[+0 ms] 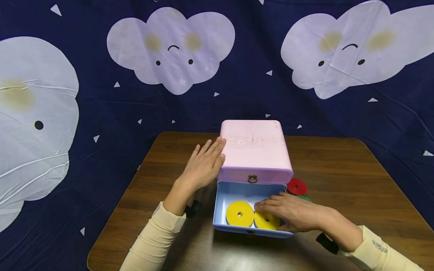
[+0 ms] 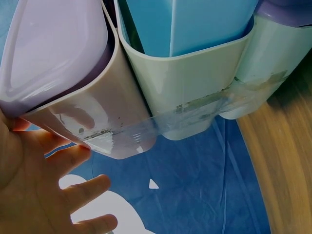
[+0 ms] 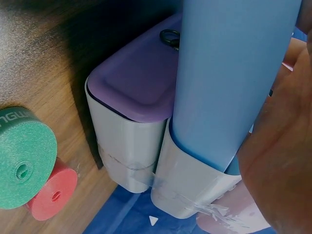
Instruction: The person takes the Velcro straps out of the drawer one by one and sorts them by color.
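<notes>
A small drawer cabinet with a pink top and a purple upper front stands on the table. Its blue middle drawer is pulled out. Inside lie two yellow tape rolls side by side, a left yellow roll and a right yellow roll. My right hand grips the right roll, fingertips at its back left and thumb at its front right. With fingers extended, my left hand rests against the cabinet's left side; the left wrist view shows its fingers spread beside the pink wall.
Right of the cabinet, a red roll and a green roll sit on the wooden table. The lowest drawer has a purple front and is pushed in. A dark blue cloud-print cloth hangs behind the table.
</notes>
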A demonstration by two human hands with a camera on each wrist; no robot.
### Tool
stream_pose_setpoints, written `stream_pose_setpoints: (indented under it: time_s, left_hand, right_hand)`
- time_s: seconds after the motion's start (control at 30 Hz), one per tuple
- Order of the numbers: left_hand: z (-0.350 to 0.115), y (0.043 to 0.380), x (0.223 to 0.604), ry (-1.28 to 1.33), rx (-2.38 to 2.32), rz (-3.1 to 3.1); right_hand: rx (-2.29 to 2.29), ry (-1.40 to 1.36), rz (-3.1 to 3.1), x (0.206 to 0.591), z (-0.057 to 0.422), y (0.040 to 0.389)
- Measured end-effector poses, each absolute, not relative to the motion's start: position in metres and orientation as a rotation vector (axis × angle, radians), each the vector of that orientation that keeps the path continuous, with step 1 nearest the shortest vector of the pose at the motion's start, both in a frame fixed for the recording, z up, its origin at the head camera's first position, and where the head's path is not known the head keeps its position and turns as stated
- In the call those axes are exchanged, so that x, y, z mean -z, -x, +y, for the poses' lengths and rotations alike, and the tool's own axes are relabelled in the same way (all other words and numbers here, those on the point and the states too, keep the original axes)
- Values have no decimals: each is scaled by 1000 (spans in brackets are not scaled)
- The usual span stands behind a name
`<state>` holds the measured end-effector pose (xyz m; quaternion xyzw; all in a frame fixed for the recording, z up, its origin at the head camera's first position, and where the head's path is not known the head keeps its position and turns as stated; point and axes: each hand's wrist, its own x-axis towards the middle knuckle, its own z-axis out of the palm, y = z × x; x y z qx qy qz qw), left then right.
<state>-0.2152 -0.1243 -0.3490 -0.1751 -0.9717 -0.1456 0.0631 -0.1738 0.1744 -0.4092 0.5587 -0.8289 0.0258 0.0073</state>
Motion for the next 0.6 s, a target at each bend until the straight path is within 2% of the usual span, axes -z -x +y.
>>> stream_pose_setpoints:
  time_s: [0.6]
  left_hand:
    - [-125, 215, 350, 533, 453, -2935]
  right_hand:
    - [-115, -1680, -2573, 403, 176, 173]
